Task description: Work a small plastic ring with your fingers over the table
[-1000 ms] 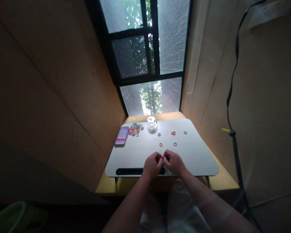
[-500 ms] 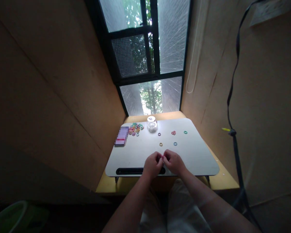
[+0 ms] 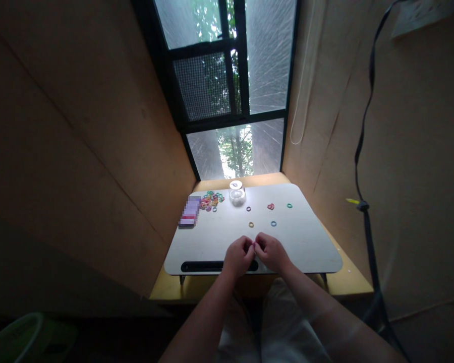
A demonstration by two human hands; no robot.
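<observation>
My left hand (image 3: 239, 255) and my right hand (image 3: 271, 252) meet above the front edge of the white table. Both are closed, thumbs and forefingers pinched tip to tip. Between the fingertips shows a speck of pink, apparently a small hair tie (image 3: 254, 244), mostly hidden by the fingers. Beyond my hands, loose hair ties lie apart: a yellow one (image 3: 251, 225), a blue one (image 3: 274, 223), a dark purple one (image 3: 248, 208) and a green one (image 3: 289, 205). A small red cluster (image 3: 271, 206) lies between the purple and green ones.
A heap of mixed hair ties (image 3: 211, 200) lies at the back left, beside a blurred purple phone-like object (image 3: 189, 212). A clear jar with a white top (image 3: 237, 194) stands at the back. A black slot (image 3: 202, 266) runs along the front of the white lap table (image 3: 306, 247).
</observation>
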